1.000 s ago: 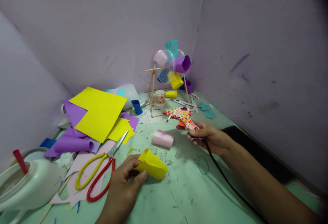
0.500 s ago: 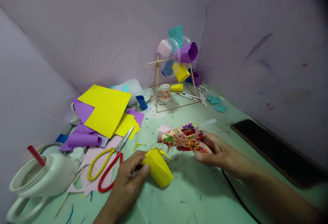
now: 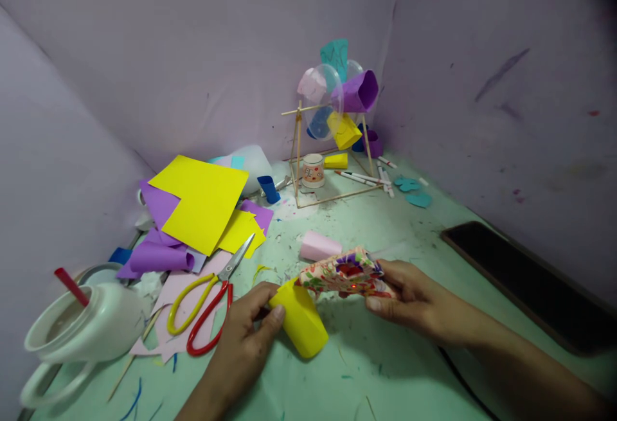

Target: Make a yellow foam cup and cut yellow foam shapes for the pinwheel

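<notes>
My left hand pinches a small rolled cup of yellow paper by its left edge, just above the green table. In my right hand is a flower-patterned hot glue gun with a red light glowing on its side. Its tip meets the upper rim of the yellow cup; whether glue is coming out is too small to tell. A pale pink paper roll lies just behind the glue gun. Left of my left hand rest scissors with one yellow and one red handle.
A stick frame with plastic discs and coloured paper cups stands at the back. Yellow sheets and purple paper lie left. A white jug holds a red stick. Markers and a dark phone are to the right.
My right hand has lowered the glue gun so its tip is at the yellow cup's rim. The pink roll behind shows more. My view has shifted slightly.
</notes>
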`<state>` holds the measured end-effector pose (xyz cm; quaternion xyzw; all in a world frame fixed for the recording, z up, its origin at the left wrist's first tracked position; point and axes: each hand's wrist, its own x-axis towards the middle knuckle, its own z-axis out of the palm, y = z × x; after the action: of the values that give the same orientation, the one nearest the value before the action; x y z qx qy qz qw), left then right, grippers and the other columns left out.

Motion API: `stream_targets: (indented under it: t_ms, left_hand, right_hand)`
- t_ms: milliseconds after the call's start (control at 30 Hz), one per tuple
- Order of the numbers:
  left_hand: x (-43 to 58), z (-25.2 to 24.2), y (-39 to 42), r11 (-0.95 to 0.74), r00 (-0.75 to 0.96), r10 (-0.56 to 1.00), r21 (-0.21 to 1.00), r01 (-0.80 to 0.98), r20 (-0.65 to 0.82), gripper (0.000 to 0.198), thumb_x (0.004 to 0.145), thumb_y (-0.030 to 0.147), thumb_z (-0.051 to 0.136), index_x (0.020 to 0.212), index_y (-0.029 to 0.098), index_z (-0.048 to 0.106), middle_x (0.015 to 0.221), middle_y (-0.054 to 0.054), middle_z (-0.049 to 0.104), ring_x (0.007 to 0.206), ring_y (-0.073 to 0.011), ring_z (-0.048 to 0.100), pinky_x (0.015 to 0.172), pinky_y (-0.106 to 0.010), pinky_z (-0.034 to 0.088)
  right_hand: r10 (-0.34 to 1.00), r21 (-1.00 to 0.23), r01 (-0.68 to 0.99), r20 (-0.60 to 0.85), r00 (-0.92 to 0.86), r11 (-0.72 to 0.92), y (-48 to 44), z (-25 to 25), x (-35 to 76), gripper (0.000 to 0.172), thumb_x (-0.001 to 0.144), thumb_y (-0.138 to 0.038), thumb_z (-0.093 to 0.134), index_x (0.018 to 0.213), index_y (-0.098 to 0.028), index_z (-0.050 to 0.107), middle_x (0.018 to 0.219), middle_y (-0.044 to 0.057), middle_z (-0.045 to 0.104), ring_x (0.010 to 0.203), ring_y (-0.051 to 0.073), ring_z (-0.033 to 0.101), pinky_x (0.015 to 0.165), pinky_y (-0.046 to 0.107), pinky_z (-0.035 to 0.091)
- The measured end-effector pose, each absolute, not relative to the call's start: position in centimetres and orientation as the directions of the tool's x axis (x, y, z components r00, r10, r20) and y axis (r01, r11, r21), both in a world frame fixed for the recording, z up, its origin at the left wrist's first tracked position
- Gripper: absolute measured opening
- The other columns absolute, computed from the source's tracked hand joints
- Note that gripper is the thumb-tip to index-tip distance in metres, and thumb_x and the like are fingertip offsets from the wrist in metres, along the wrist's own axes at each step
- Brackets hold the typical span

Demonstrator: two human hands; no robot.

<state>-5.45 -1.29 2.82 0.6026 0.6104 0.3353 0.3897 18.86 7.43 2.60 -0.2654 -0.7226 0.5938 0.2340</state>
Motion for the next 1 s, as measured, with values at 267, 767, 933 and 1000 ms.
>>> stream_targets:
  t_ms: [267,767,933,1000]
  left_hand:
    - [-5.49,2.63,-1.36,0.059,0.025,0.996,0.876,0.479,-0.081,0.029,0.085,0.041,0.045,0.083,0.015,0.057,0.078,-0.004,0.056,0.073,-0.0198,0.052,0.064,-0.030,0.038]
    - [-5.33,2.74,-1.44,0.048,0.030,0.997,0.855,0.516,-0.074,0.029,0.085,0.039,0.043,0.084,0.015,0.058,0.078,-0.005,0.056,0.072,-0.0196,0.051,0.064,-0.030,0.038]
    - [-5.36,2.78,-1.32,0.034,0.037,0.997,0.854,0.518,-0.062,0.029,0.085,0.040,0.042,0.083,0.015,0.057,0.077,-0.004,0.055,0.071,-0.0194,0.051,0.063,-0.030,0.037]
    - [-5.38,2.74,-1.30,0.037,0.034,0.997,0.852,0.522,-0.064,0.029,0.085,0.039,0.043,0.083,0.015,0.057,0.077,-0.005,0.055,0.072,-0.0196,0.051,0.064,-0.030,0.037]
  right_hand:
    - [0.662,-0.984,0.080,0.046,-0.748,0.158,7.21,2.89,18.58,0.031,0.083,-0.029,0.056,0.112,-0.021,0.063,0.107,0.006,0.067,0.095,0.022,0.061,0.080,0.030,0.046]
    - [0.729,-0.962,0.208,-0.013,-0.684,0.177,6.86,2.40,18.43,0.026,0.076,-0.032,0.057,0.095,-0.019,0.067,0.077,0.003,0.062,0.064,0.016,0.052,0.055,0.025,0.041]
    - [0.728,-0.956,0.237,-0.037,-0.685,0.174,6.85,2.22,18.57,0.022,0.076,-0.033,0.057,0.088,-0.018,0.065,0.069,0.001,0.053,0.059,0.014,0.045,0.052,0.024,0.036]
    - [0.725,-0.952,0.245,-0.036,-0.688,0.185,6.82,2.25,18.58,0.021,0.076,-0.034,0.056,0.085,-0.017,0.064,0.069,0.001,0.052,0.060,0.014,0.044,0.053,0.024,0.036]
